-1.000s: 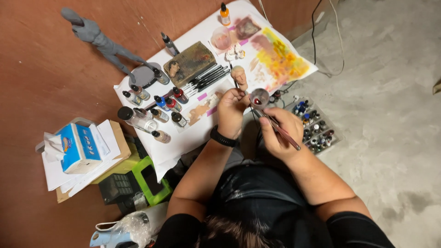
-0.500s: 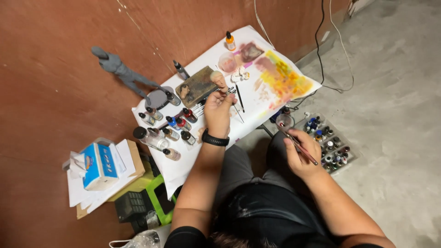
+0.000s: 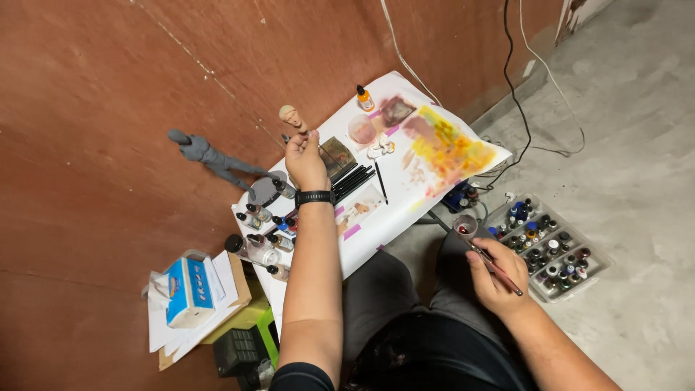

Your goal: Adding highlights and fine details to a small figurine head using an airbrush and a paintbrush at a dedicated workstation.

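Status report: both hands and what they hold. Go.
Left hand raised, gripping small flesh-coloured head on a stick. Right hand low, holding airbrush. Nothing between them.

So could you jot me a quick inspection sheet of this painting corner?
Surface: white paper sheet, stained yellow and pink.
Job's things: small flesh-coloured head on a stick; airbrush.
Clutter: grey figure, small paint bottles, black brushes, tray of bottles, blue box.
Hands: left hand holds the head up; right hand grips the airbrush.
Cables: black and white cables on the floor.
Surroundings: brown wall, grey floor.
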